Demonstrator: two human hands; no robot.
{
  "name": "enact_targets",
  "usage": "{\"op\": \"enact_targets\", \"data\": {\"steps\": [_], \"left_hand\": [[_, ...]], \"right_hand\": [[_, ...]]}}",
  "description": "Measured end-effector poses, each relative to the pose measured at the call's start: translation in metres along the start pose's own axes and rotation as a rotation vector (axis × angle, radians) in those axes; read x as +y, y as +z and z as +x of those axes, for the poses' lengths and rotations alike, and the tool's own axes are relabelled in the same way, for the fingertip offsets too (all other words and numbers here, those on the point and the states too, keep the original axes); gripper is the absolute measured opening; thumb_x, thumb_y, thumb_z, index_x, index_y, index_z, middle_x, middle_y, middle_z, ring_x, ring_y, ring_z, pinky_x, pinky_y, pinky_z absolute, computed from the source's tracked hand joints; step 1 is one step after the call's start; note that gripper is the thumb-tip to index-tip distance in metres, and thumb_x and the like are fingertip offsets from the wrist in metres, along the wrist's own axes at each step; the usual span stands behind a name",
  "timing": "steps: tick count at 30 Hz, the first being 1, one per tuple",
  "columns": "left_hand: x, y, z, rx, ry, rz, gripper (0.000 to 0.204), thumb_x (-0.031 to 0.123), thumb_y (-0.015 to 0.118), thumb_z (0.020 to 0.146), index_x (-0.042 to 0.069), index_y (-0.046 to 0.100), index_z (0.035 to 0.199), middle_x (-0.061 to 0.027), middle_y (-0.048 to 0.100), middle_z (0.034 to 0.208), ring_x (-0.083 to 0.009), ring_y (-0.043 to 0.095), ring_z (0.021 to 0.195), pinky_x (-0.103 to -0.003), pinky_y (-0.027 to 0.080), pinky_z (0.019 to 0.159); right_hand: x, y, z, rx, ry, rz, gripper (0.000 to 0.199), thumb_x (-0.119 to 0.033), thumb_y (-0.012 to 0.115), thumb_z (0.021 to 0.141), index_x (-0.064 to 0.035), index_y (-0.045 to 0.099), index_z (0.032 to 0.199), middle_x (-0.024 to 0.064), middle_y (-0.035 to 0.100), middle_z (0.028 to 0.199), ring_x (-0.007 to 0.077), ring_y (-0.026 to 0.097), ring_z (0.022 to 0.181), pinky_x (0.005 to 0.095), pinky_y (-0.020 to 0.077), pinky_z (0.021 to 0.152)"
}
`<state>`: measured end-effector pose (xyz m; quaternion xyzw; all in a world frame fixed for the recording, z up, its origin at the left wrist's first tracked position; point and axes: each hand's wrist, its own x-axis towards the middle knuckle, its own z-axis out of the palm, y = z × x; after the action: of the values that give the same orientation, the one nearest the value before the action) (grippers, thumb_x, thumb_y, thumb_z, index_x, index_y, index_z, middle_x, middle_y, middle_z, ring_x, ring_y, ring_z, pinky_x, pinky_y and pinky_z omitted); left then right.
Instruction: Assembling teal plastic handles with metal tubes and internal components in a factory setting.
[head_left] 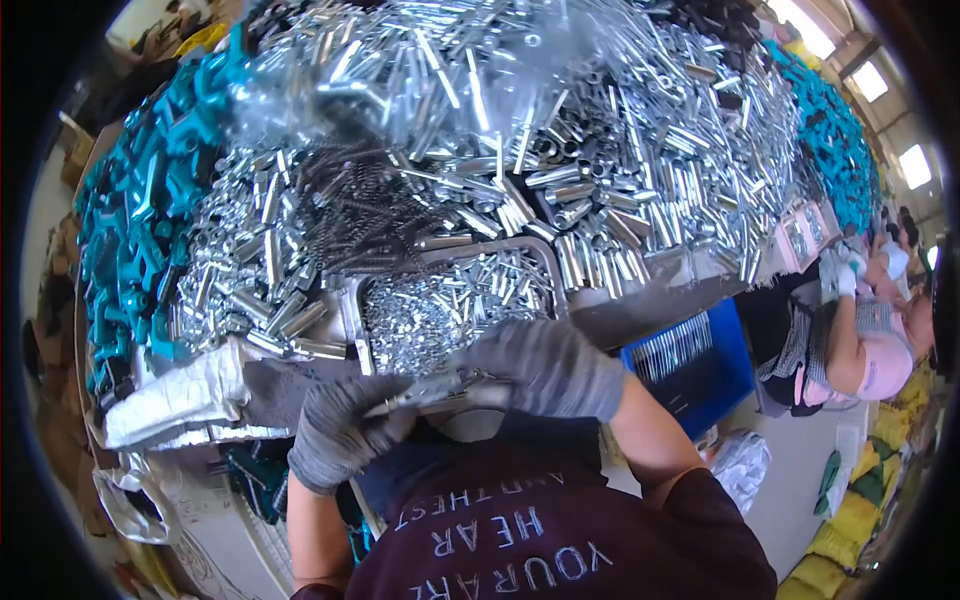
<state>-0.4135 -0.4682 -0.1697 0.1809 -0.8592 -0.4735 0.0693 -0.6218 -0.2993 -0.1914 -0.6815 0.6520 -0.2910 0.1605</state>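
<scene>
Both my hands wear grey knitted gloves and meet low in front of my chest. My left hand (345,430) is closed on a slim silvery metal part (430,391) that points toward the right. Over the other end of that part curls my right hand (545,370), its fingers partly blurred and pressed to the metal. The exact shape of the part is hidden by the gloves. Just beyond the hands is a tray (553,275) of small shiny metal pieces (430,310).
Loose metal tubes (620,225) heap across the bench, with dark springs (365,205) among them. Teal handle-like parts (135,240) pile at the left, more teal parts (835,130) far right. A blue bin (740,350) stands at right, near a co-worker in pink (880,355).
</scene>
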Motion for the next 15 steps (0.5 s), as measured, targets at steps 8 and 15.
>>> {"op": "enact_targets", "data": {"steps": [8, 15], "left_hand": [[0.023, 0.022, -0.006, -0.232, 0.132, 0.371, 0.058, 0.03, 0.081, 0.068, 0.01, 0.063, 0.119, -0.0135, 0.069, 0.092, -0.0302, 0.068, 0.081, -0.037, 0.054, 0.069], [0.004, 0.029, -0.002, -0.033, 0.236, 0.331, 0.044, 0.035, 0.074, 0.08, 0.005, 0.064, 0.11, -0.0106, 0.068, 0.092, -0.023, 0.066, 0.076, -0.032, 0.052, 0.066]], "right_hand": [[-0.032, 0.038, -0.01, -0.071, -0.027, 0.44, 0.037, -0.032, 0.051, 0.094, -0.0039, 0.056, 0.118, 0.0192, 0.061, 0.107, 0.0354, 0.059, 0.098, 0.0432, 0.045, 0.087], [0.012, 0.044, -0.082, -0.282, 0.305, 0.592, 0.045, -0.043, 0.052, 0.093, -0.0028, 0.058, 0.112, 0.0113, 0.065, 0.087, 0.0223, 0.062, 0.076, 0.034, 0.0499, 0.071]]}}
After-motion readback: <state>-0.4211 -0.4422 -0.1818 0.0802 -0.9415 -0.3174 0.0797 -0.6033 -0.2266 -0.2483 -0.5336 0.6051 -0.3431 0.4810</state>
